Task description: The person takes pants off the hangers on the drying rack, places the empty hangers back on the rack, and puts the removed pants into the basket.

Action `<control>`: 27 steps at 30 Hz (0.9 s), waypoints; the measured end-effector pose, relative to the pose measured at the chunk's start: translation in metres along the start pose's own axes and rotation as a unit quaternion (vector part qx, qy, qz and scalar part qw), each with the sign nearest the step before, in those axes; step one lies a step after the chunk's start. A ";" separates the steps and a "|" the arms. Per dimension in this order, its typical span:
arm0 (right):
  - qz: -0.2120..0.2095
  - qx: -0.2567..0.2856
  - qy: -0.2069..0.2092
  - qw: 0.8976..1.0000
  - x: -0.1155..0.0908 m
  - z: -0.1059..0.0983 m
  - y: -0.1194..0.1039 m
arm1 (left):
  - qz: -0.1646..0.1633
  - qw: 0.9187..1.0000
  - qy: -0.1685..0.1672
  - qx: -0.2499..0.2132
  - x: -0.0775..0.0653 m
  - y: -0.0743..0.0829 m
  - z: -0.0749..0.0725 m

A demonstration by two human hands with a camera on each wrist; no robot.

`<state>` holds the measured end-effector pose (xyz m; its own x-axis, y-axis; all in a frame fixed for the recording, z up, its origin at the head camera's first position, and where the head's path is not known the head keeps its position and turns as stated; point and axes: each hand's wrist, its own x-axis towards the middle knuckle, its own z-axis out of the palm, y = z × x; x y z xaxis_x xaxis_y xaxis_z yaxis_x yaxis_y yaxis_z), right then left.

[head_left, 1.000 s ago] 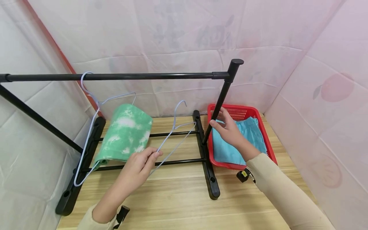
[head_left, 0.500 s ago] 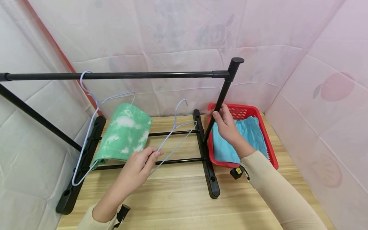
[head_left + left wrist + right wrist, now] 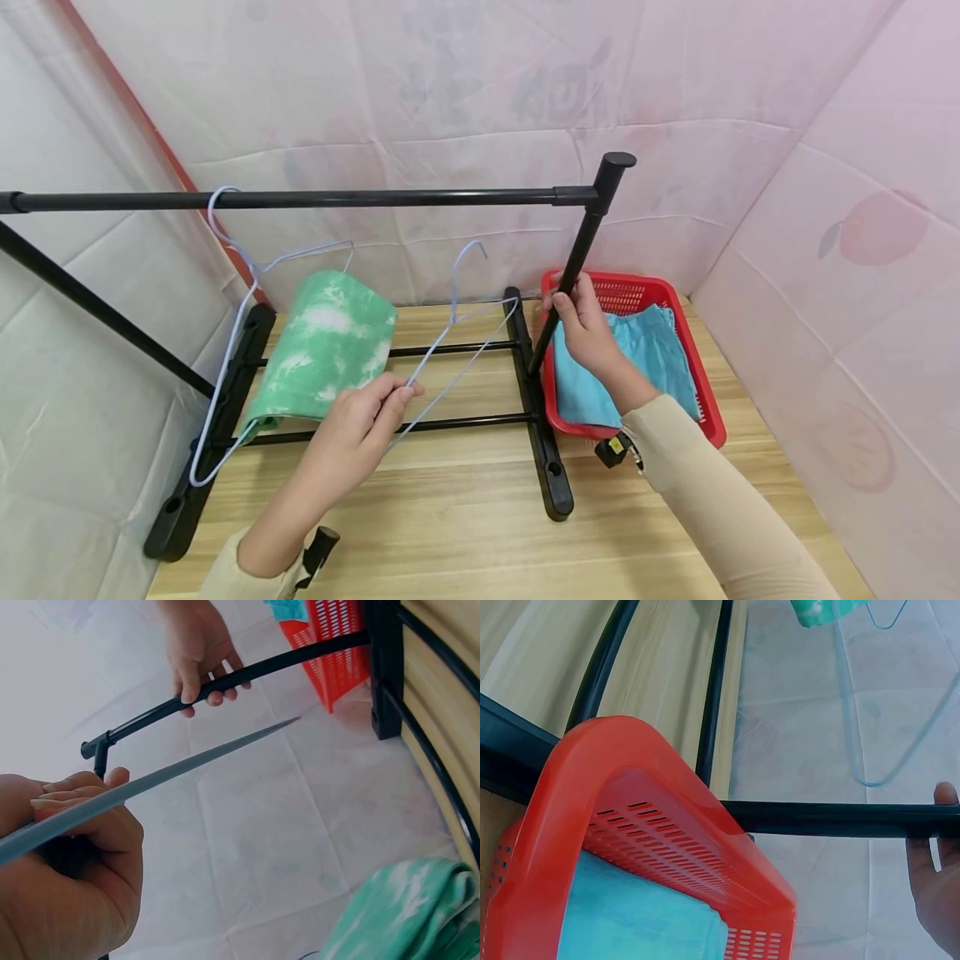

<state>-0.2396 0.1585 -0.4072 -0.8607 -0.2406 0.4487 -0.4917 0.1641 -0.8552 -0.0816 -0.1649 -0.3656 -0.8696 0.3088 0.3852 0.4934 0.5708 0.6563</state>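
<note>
My left hand (image 3: 352, 433) pinches one arm of a thin pale-blue wire hanger (image 3: 431, 352), its hook pointing up below the top bar (image 3: 412, 198) of a black clothes rack. In the left wrist view the hanger wire (image 3: 172, 771) crosses the curled fingers. On the right, my right hand (image 3: 592, 333) grips the rack's slanted post (image 3: 579, 250), thumb in front and fingers behind. A second blue hanger (image 3: 257, 275) hangs from the top bar at the left, with a green-and-white tie-dye cloth (image 3: 322, 350) draped over it.
A red perforated basket (image 3: 637, 292) holding folded turquoise cloth (image 3: 652, 342) stands right of the rack, behind the post. The rack's black feet (image 3: 551, 475) and low crossbars (image 3: 465, 421) lie on a wood-grain table (image 3: 465, 525). Pale printed curtains (image 3: 465, 83) enclose the back and sides.
My right hand has moved slightly left and closed round the post. The hanger in my left hand has risen and tilted a little; the left hand itself has barely moved.
</note>
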 end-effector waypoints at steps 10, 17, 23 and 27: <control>-0.005 -0.007 0.010 1.000 -0.001 0.004 -0.001 | 0.045 0.997 0.055 -0.034 0.009 0.010 -0.005; -0.007 -0.021 0.012 1.000 -0.003 0.006 -0.011 | 0.070 0.993 0.073 -0.058 0.017 0.013 -0.009; -0.011 -0.026 0.016 0.999 -0.005 0.009 -0.032 | 0.086 0.989 0.093 -0.072 0.025 0.014 -0.012; -0.015 -0.027 0.017 0.999 -0.004 0.011 -0.035 | 0.088 0.988 0.104 -0.077 0.030 0.014 -0.013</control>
<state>-0.2172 0.1437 -0.3820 -0.8493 -0.2133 0.4828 -0.5224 0.2090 -0.8267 -0.1007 -0.1575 -0.3367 -0.7560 0.2209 0.6161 0.6470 0.3950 0.6523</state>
